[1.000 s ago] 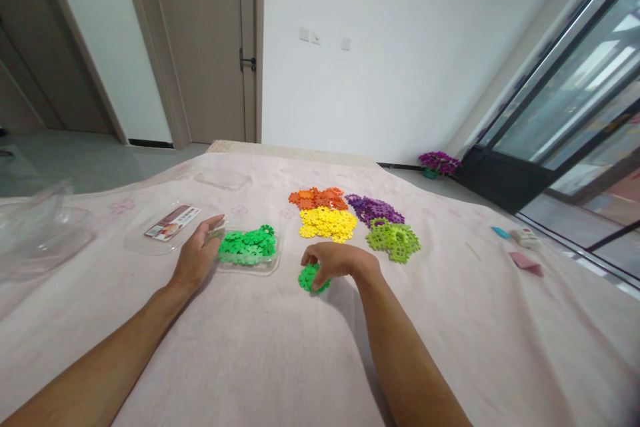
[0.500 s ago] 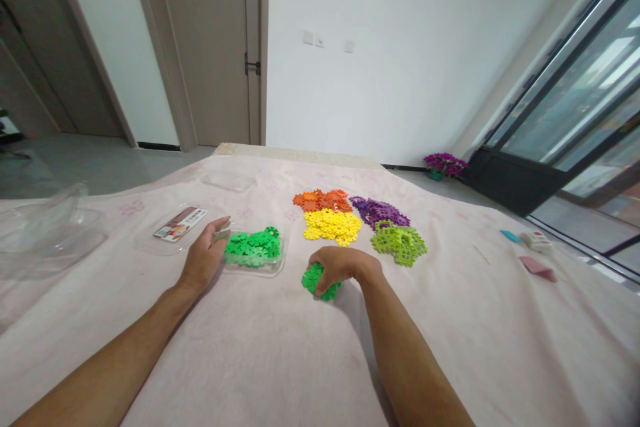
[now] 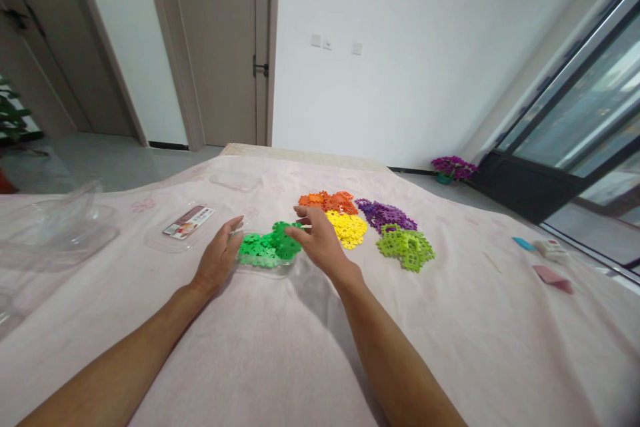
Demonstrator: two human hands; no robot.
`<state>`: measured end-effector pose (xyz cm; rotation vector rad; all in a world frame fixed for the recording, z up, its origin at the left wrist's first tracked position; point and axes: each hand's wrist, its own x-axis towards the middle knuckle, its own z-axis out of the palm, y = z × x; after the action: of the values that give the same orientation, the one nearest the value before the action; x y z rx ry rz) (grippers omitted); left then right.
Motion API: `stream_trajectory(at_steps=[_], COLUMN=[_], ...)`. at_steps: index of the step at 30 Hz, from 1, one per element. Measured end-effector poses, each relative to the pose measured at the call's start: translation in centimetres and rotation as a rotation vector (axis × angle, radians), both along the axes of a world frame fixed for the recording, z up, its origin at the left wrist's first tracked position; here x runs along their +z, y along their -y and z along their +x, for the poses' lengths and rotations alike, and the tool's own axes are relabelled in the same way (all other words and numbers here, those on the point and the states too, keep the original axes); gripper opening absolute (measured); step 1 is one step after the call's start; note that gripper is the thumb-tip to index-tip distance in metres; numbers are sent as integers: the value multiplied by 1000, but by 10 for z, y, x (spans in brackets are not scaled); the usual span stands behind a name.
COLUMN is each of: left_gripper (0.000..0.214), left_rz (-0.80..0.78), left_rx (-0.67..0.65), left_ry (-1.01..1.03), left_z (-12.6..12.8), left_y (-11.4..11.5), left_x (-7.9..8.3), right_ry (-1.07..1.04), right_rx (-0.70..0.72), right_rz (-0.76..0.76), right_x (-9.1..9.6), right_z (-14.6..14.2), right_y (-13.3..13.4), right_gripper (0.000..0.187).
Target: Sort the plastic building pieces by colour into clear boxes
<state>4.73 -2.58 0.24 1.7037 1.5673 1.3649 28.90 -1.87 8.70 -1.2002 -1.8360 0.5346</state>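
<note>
R hand (image 3: 320,241): fingers spread and nearly straight, palm down, pointing left over the right end of the clear tray (image 3: 280,271). Fingertips (image 3: 296,234) sit on top of the green pieces (image 3: 263,250); nothing clamped betw. thumb and fingers as far as visible.

L hand (image 3: 220,257): palm down, fingers loosely curved, tips touching the tray's left end. Whether it pinches the rim or just rests against it: cannot tell.

Green pieces: heaped in the tray, piled higher at the right end under the R hand. Tray lies approx. mid-table, a bit nearer the far edge than the near one.

Table (image 3: 300,353): covered w/ pale pink cloth.

Right of the tray, toward the far edge:
- yellow pile (image 3: 350,228), just beside the R hand
- orange pile (image 3: 330,201), behind the yellow, touching it
- purple pile (image 3: 385,213), right of both
- lime-green pile (image 3: 407,248), in front of the purple, larger square-ish pieces

Left of the tray: clear lid w/ label (image 3: 187,223), flat. Clear container (image 3: 60,227) at the left edge.

Near the right edge: blue bit (image 3: 524,243), small white box (image 3: 550,250), pink item (image 3: 553,277), well apart from the piles.
</note>
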Motion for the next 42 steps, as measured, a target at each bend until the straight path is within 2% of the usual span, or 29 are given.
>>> stream_trajectory(at_steps=[2,5,9,11,13,15,18,20,22,24,30,34,37,40,42], left_gripper=[59,59,56,54,53,53,70,89,102,105,104,109,104,103,104], left_rz=[-6,0,53,111,128,71,-93,-254,-382,-428,-429,-417,-302,-93,30], left_rx=[-10,-16,44,124,246,389,573,612,586,559,571,470,348,128,-9], left_ry=[-14,-35,-54,-89,-184,-338,-591,-683,-714,-726,-707,-562,-466,-463,-512], left_z=[1,1,-3,-10,-22,-39,-69,-86,-98,-105,-103,-95,-77,-52,-36], left_y=[2,2,0,-3,-6,-10,-15,-19,-23,-25,-27,-27,-26,-21,-15], left_x=[0,-1,-1,4,10,16,16,11,6,3,11,23,35,47,52], right_ry=[-3,202,495,556,506,398,296,274,267,261,161,97,20,-117,-256], right_rx=[29,29,66,157,272,320,232,157,106,82,48,1,-53,-101,-99], right_rz=[3,-26,-53,-51,-59,-48,-8,-9,-20,-29,-41,-31,-36,-71,-157], right_x=[0,8,16,15,11,6,-1,-5,-9,-14,-27,-30,-33,-36,-37], right_z=[-6,-4,2,2,1,0,1,4,6,9,10,11,13,16,18], right_y=[2,6,14,17,16,13,6,1,-3,-5,-11,-14,-17,-21,-23], right_gripper=[33,13,28,29,26,25,26,24,20,17,17,18,19,25,33])
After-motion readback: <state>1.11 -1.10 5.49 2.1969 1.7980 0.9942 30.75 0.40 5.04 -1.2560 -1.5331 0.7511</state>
